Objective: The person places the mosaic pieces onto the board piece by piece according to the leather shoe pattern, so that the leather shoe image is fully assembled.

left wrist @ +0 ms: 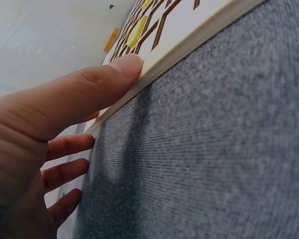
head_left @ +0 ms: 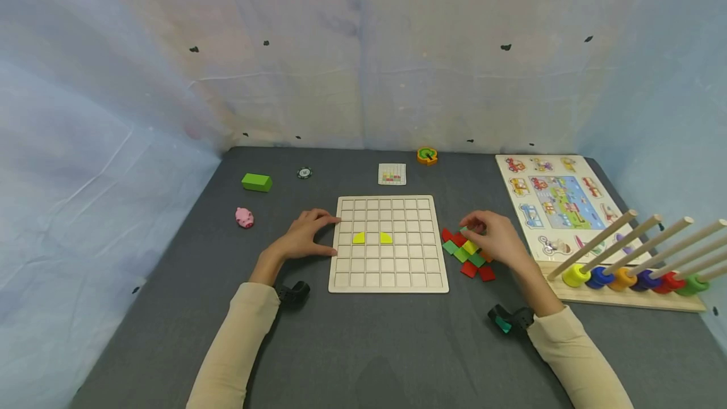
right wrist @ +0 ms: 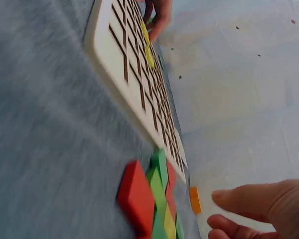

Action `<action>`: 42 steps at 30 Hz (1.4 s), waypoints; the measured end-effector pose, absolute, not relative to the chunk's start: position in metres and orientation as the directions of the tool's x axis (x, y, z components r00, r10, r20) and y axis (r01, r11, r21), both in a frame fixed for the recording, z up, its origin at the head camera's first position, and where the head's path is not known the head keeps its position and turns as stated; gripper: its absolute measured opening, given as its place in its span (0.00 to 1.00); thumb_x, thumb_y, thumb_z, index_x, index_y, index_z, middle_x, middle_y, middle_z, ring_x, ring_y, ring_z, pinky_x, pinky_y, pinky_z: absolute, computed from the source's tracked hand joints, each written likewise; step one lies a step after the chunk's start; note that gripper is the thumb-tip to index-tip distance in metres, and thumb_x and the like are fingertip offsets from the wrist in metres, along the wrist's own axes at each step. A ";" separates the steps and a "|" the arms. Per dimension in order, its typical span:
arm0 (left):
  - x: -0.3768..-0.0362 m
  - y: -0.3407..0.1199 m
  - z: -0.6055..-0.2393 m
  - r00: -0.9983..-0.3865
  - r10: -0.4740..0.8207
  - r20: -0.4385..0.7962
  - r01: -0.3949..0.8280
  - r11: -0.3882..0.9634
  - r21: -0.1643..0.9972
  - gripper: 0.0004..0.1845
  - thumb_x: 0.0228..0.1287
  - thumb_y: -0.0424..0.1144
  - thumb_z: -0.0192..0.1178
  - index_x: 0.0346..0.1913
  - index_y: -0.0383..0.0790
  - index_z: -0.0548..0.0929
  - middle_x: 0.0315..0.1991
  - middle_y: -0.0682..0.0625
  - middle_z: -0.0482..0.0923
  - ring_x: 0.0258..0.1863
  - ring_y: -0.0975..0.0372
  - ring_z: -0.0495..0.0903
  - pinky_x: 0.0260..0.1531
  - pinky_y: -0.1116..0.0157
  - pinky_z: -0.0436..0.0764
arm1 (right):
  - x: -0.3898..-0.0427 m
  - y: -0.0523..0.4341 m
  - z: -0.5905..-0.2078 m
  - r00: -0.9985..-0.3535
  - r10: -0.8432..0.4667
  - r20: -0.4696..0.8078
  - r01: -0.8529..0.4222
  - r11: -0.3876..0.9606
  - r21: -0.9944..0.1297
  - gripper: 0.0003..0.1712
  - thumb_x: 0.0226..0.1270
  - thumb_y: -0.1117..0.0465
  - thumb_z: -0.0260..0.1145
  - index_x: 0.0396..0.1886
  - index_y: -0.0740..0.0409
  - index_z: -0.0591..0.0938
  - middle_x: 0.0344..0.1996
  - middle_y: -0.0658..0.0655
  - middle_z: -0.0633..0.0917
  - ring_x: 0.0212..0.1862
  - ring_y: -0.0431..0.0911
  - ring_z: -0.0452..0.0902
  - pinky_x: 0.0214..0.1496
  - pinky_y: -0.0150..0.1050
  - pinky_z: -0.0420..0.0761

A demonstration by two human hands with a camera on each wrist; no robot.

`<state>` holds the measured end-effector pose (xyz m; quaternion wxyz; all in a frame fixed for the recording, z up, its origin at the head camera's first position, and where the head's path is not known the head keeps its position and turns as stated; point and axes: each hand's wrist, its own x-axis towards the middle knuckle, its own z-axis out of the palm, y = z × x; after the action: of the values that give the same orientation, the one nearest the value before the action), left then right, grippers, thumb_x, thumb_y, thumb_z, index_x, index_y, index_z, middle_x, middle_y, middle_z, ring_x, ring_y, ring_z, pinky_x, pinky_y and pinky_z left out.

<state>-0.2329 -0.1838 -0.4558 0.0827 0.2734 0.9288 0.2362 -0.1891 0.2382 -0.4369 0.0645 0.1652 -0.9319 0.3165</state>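
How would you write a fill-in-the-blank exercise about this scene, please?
In the head view, the left hand touches the square pale wooden grid board at its ____ edge.
On the board, the number of flat yellow quarter-round tiles is ____.
Of both hands, the one nearer to the loose pile of small multicoloured tiles is the ____.

Missing words: left; two; right hand.

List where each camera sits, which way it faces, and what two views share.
Head: on the head, facing forward and down at board and tiles; left hand, right hand, sleeves show.
Left wrist: on that wrist, facing the board's edge; left hand shows.
Right wrist: on that wrist, facing across tiles and board; both hands show.
Wrist views share: board, yellow pieces.
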 end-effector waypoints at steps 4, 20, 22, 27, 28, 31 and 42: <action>-0.233 -0.184 -0.456 -0.837 0.546 -0.028 0.466 0.740 0.485 0.39 0.50 0.54 0.69 0.65 0.46 0.70 0.60 0.42 0.63 0.59 0.48 0.60 0.57 0.43 0.59 | -0.181 0.253 -0.439 -0.949 -0.252 0.190 -0.315 0.778 -0.543 0.10 0.57 0.68 0.67 0.40 0.64 0.82 0.31 0.57 0.82 0.31 0.47 0.76 0.32 0.40 0.73; -0.233 -0.183 -0.456 -0.842 0.538 -0.035 0.456 0.746 0.486 0.39 0.49 0.53 0.70 0.65 0.47 0.70 0.60 0.43 0.64 0.59 0.49 0.60 0.58 0.44 0.59 | -0.160 0.271 -0.432 -0.959 -0.283 -0.015 -0.233 0.818 -0.525 0.18 0.54 0.64 0.69 0.42 0.69 0.78 0.26 0.55 0.78 0.26 0.42 0.69 0.28 0.38 0.68; -0.233 -0.183 -0.456 -0.840 0.541 -0.035 0.460 0.746 0.482 0.39 0.49 0.54 0.70 0.65 0.47 0.70 0.60 0.43 0.64 0.59 0.48 0.60 0.58 0.44 0.59 | -0.159 0.272 -0.432 -0.961 -0.273 -0.034 -0.216 0.825 -0.522 0.17 0.54 0.63 0.70 0.40 0.68 0.78 0.25 0.54 0.78 0.26 0.42 0.70 0.28 0.38 0.68; -0.233 -0.182 -0.456 -0.841 0.541 -0.031 0.462 0.745 0.481 0.39 0.49 0.54 0.70 0.65 0.46 0.70 0.60 0.43 0.64 0.59 0.48 0.60 0.57 0.43 0.59 | -0.159 0.272 -0.432 -0.972 -0.232 -0.023 -0.185 0.829 -0.527 0.13 0.55 0.63 0.69 0.35 0.66 0.77 0.25 0.55 0.78 0.26 0.43 0.70 0.28 0.38 0.69; -0.233 -0.182 -0.456 -0.843 0.537 -0.033 0.456 0.746 0.485 0.39 0.49 0.53 0.70 0.65 0.46 0.70 0.60 0.43 0.64 0.59 0.48 0.60 0.58 0.44 0.59 | -0.160 0.272 -0.433 -0.975 -0.223 0.002 -0.190 0.826 -0.531 0.12 0.55 0.63 0.69 0.34 0.65 0.76 0.25 0.55 0.78 0.26 0.43 0.70 0.27 0.38 0.68; -0.233 -0.183 -0.457 -0.843 0.537 -0.036 0.454 0.745 0.488 0.39 0.50 0.53 0.70 0.65 0.47 0.69 0.61 0.43 0.63 0.60 0.48 0.59 0.58 0.44 0.59 | -0.165 0.269 -0.435 -0.977 -0.185 0.107 -0.213 0.809 -0.547 0.10 0.59 0.63 0.67 0.35 0.65 0.76 0.26 0.56 0.78 0.25 0.44 0.70 0.27 0.38 0.69; -0.235 -0.184 -0.460 -0.841 0.540 -0.035 0.458 0.744 0.487 0.39 0.50 0.55 0.69 0.66 0.49 0.69 0.61 0.44 0.63 0.59 0.50 0.59 0.58 0.44 0.59 | -0.183 0.195 -0.438 -0.924 -0.284 0.255 -0.380 0.636 -0.672 0.09 0.64 0.63 0.64 0.42 0.61 0.83 0.36 0.57 0.83 0.33 0.46 0.78 0.34 0.38 0.75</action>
<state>-0.2351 -0.1840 -0.4598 0.0871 0.2683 0.9298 0.2365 -0.1829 0.1954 -0.4380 0.0627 0.1841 -0.9022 0.3851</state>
